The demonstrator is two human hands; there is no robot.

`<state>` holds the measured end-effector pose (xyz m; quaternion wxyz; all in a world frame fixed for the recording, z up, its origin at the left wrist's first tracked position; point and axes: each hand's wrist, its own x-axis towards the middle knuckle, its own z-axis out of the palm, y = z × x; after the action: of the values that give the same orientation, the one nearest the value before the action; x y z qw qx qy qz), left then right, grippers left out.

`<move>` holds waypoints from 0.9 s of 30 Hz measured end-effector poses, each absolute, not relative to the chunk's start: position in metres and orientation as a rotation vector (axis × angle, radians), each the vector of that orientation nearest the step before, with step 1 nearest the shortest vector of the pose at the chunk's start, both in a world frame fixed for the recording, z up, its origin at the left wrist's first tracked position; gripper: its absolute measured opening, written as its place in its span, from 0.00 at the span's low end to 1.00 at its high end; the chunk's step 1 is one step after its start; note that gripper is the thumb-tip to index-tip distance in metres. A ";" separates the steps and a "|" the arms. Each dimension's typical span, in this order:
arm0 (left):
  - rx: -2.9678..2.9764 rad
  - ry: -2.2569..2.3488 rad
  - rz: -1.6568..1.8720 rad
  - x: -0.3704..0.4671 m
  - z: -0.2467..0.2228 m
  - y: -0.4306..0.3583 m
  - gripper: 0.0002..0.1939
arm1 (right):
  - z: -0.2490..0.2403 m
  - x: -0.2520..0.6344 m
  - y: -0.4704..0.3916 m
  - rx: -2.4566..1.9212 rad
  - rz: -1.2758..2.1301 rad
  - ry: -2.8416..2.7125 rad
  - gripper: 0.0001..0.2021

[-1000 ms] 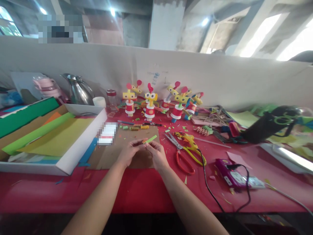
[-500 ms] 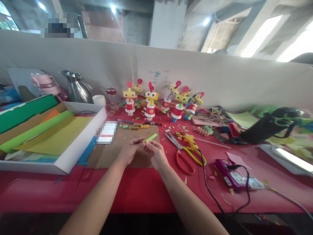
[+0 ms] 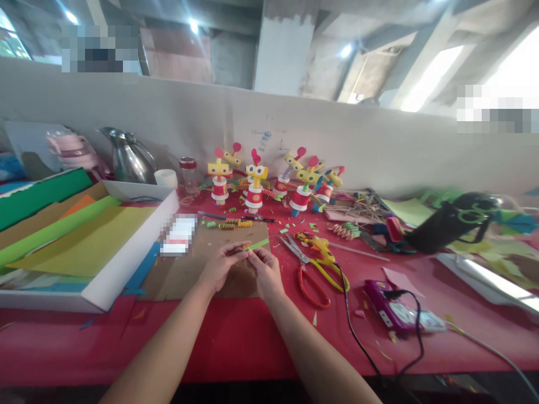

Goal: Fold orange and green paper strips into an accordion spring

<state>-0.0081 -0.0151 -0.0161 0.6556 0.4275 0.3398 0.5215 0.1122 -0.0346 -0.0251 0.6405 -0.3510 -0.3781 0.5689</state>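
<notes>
My left hand (image 3: 225, 264) and my right hand (image 3: 265, 270) meet over the brown cardboard sheet (image 3: 177, 280). Their fingertips pinch a narrow light green paper strip (image 3: 258, 244), whose free end points to the right. A bit of orange shows at the strip's left end, largely covered by my fingers. Beyond the hands, folded paper springs (image 3: 236, 224) in yellow, brown and green lie at the cardboard's far edge. To the right lie scissors (image 3: 309, 280) with a red and a yellow handle, spread apart, and a yellow glue gun (image 3: 323, 251).
Several paper figures (image 3: 255, 196) with red cup bodies stand at the back. A white box (image 3: 130, 252) of coloured paper is at left, near a metal jug (image 3: 128, 157). At right are a purple power strip (image 3: 389, 308), cords and a black bottle (image 3: 446, 221).
The camera view has shifted slightly, so the table sits lower and further left. The green strip is now tilted flatter, and my hands stay together around it.
</notes>
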 end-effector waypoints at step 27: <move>0.970 0.846 1.232 -0.010 -0.015 -0.011 0.14 | -0.023 0.116 -0.036 -1.007 1.088 -1.003 0.12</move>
<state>-0.0099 -0.0108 -0.0153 0.6287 0.4232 0.3692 0.5379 0.1158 -0.0357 -0.0226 0.6255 -0.4388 -0.4374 0.4743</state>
